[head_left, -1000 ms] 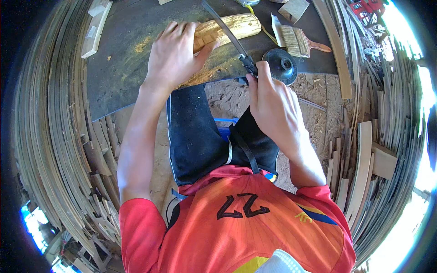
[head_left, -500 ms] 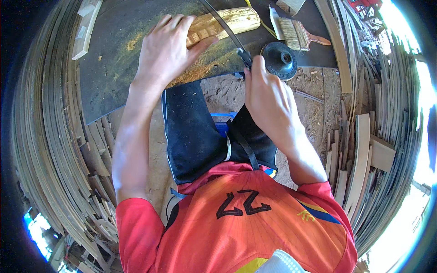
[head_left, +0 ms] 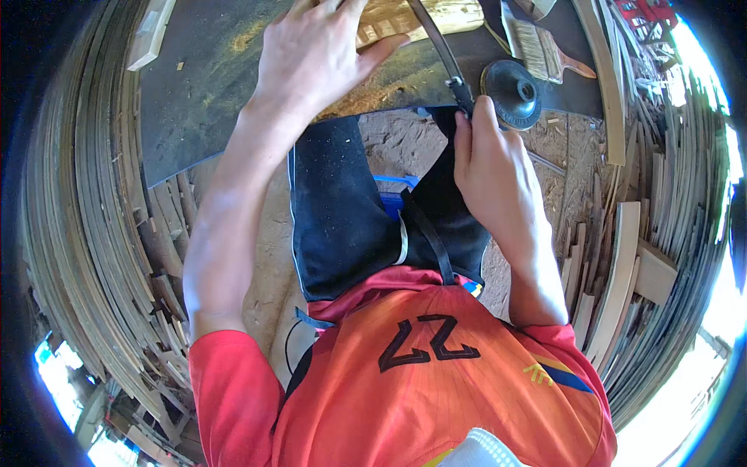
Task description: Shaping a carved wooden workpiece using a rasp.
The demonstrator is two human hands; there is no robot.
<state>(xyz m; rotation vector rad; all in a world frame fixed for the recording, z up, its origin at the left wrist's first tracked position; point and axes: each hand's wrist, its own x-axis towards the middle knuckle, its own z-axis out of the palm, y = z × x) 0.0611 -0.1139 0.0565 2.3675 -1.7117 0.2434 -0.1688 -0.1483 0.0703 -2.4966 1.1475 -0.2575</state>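
Observation:
At the top edge, my left hand (head_left: 315, 58) bears on a pale yellow wooden piece (head_left: 459, 14) with notches cut in its surface. Its thumb stretches along the near side, while its fingertips run out of the picture. In my right hand (head_left: 498, 159) is the black handle of a long narrow metal tool (head_left: 436, 37). The tool's blade crosses the wood to the right of my left thumb, and its far end is cut off by the top edge. Whether it is a file or a saw I cannot tell.
Sawdust covers part of the dark worktop (head_left: 187, 124). Close to my right hand are a black round disc with a hub (head_left: 513, 93) and a wide paintbrush (head_left: 541, 50). Stacked wooden strips (head_left: 85, 194) line both sides. My legs (head_left: 334, 218) are below the worktop's near edge.
The whole view has shifted, so the wood, worktop and hands sit higher and further right. The tool lies at a slightly steeper angle across the wood. Both hands keep their holds.

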